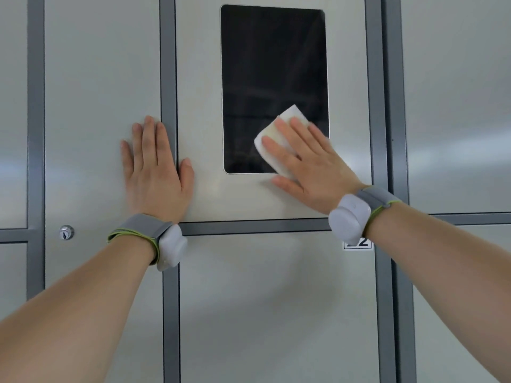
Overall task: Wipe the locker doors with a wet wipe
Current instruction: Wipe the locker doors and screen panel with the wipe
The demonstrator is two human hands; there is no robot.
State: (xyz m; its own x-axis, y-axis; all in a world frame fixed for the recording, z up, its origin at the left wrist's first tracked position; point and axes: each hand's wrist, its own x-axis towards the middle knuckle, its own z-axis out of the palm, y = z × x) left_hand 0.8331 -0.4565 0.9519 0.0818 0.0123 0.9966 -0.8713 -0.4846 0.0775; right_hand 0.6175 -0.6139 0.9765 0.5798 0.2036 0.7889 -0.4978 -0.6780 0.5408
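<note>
Here, below and well to the left of the left hand's fingertips, a small round key lock (66,232) sits in a grey locker door (96,78). The left hand (157,178) lies flat on that door, its four fingers straight and close together, while the thumb splays rightward across the dark frame strip (168,64) onto the central panel (199,78). Above and right of that thumb is a black screen (271,64) set in the panel. The folded wet wipe (291,116) lies over the screen's lower right corner, pinned there by the right hand (312,172), whose fingers are straight and slightly fanned, pressing rather than pinching. The wipe looks light, soft and limp, folded into a thick pad. It should mould to the surface and is best driven by flat finger pressure over its middle, though on glossy glass it may slip from under the fingers. Much of the wipe is hidden beneath the fingers and palm, and its dampness cannot be judged. Below the right wrist, a wrist device (349,217) covers most of a number label (362,243), so only a "2" can be read.
</note>
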